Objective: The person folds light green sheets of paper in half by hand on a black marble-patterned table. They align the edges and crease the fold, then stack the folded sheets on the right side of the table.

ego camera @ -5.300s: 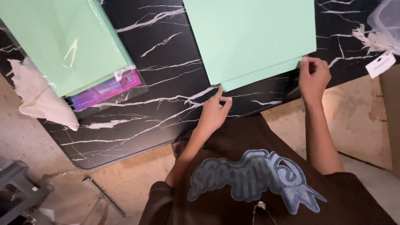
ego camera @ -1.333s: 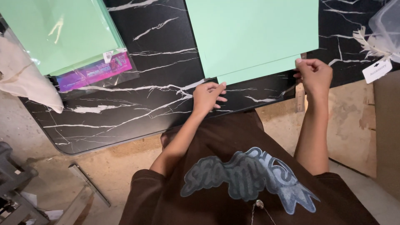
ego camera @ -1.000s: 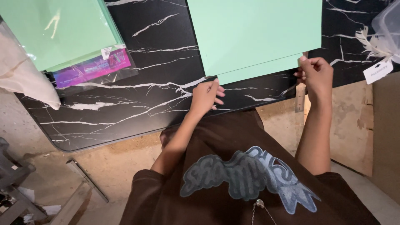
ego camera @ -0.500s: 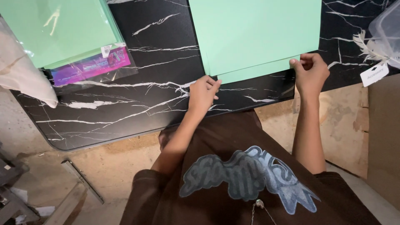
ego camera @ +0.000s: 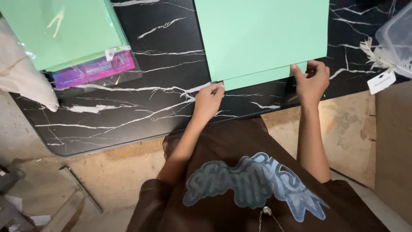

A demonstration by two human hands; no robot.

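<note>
A mint green paper sheet (ego camera: 262, 34) lies folded on the black marble-patterned table (ego camera: 141, 107), its lower layer sticking out as a narrow strip (ego camera: 257, 77) along the near edge. My left hand (ego camera: 209, 101) pinches the strip's near left corner. My right hand (ego camera: 311, 81) grips the strip's near right corner, thumb on top of the paper. Both hands rest at the table's near edge.
A plastic-wrapped pack of green paper (ego camera: 64, 34) with a purple label lies at the far left. A white cloth (ego camera: 21, 77) hangs off the left edge. A clear plastic tub (ego camera: 397, 36) with a white tag (ego camera: 381, 81) stands at the right. Bare concrete floor lies below.
My right hand has slid left and slightly up along the strip's near edge. My left hand has moved up to the left corner. The visible strip has narrowed.
</note>
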